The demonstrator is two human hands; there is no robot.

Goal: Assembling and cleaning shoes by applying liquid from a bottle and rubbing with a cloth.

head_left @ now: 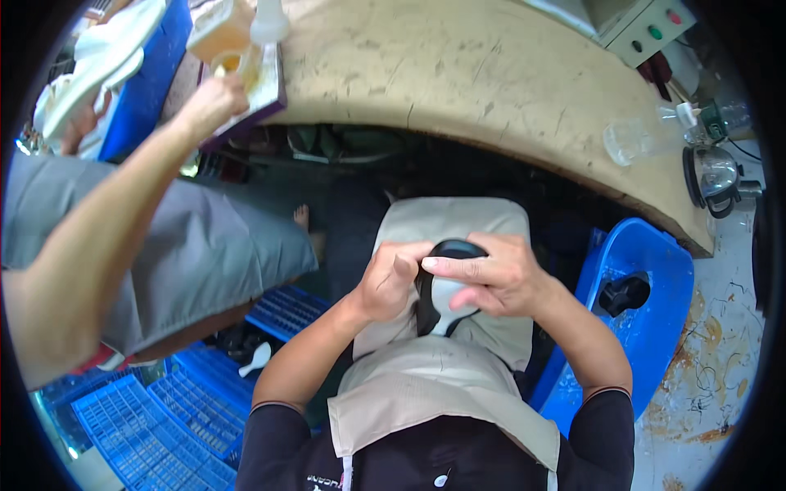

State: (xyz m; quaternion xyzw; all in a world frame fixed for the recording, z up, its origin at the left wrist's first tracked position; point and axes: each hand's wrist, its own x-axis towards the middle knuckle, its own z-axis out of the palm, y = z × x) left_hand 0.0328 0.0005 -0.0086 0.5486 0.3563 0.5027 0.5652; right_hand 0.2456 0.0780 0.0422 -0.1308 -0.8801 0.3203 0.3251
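Observation:
Over my lap I hold a black shoe [425,307] with a white sole-shaped piece [446,296] along its face. The wider black end points away from me and the narrow white end toward my body. My left hand [391,281] is closed on its left edge. My right hand [495,274] grips the right side, with fingers laid across the top near the far end. Both thumbs are close to the middle of the shoe. Its underside is hidden by my hands and my beige apron [450,401].
Another person's arm [135,192] reaches to a container of yellowish liquid [237,65] on the bench [393,65]. White soles [115,65] lie in a blue crate at far left. A blue tub [655,327] with a black item stands right, blue baskets [155,417] lower left.

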